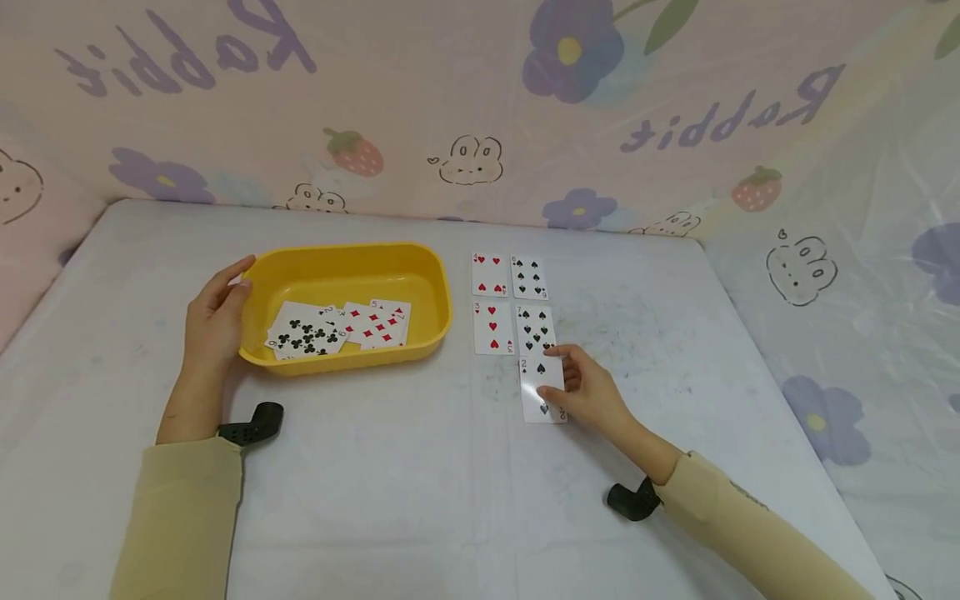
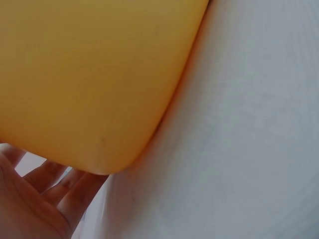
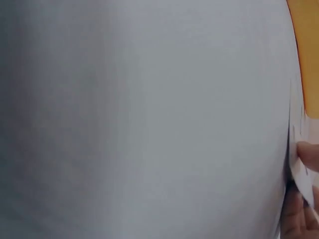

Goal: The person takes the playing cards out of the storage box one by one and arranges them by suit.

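My right hand pinches a two of spades playing card, thumb on its face. In the right wrist view the card is tilted between thumb and fingers, close to the table. Its top edge overlaps the bottom of the seven of spades in the head view. My left hand grips the left end of a yellow plastic basin, thumb at the rim; the left wrist view shows the fingers against its outer wall. Several face-up cards, clubs and diamonds, overlap inside the basin.
Right of the basin lie a four of hearts, a six of spades and a three of hearts, set out in rows. A white cloth covers the table. Behind stands a printed curtain. Black wrist cameras hang below both wrists.
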A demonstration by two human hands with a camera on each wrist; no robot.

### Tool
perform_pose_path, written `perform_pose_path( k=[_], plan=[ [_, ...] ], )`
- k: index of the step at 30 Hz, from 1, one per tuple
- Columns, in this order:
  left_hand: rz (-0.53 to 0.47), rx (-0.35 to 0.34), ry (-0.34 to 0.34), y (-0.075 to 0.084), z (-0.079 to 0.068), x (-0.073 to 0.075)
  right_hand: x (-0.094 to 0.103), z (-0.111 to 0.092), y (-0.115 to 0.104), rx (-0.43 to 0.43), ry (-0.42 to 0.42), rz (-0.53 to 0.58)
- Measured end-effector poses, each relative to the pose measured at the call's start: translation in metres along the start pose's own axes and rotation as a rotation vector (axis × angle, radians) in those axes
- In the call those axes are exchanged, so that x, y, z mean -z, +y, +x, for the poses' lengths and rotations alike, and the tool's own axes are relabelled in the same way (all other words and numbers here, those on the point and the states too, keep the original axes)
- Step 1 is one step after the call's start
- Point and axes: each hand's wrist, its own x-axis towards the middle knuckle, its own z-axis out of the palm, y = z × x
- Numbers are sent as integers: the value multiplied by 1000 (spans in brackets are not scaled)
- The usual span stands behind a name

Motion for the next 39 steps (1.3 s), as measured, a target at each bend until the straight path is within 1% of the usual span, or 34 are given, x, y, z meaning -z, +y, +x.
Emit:
perform_pose_path(
  k=[3,7,11,17,20,24,28,32,35,39],
  plan=[
    [12,16,1,1,0,0,-1,-1,0,11,19,-59],
    [16,26,3,1,0,0,-1,-2,0,49,59,-129],
    [12,20,5,2,0,0,-2,-1,1,68,83,-133],
    [-6,-2,-2,2,0,0,0,2,-1,64,91,-117],
    [-7,-9,-4,1,0,1,2,7,-6,54,99,-66],
    [-6,-14,-1,1,-1,0,1,15,-16,26,96,86],
    [-10,-17,-2,-1,-2,0,-6,23,-30,-2,86,203],
    [-16,-18,-4,-1,-2,0,-15,29,-41,-21,67,271],
    [-11,-20,-3,0,-1,0,-22,34,-50,-11,43,325],
    [4,-20,6,0,-1,0,-30,43,-64,40,23,375]
  ],
)
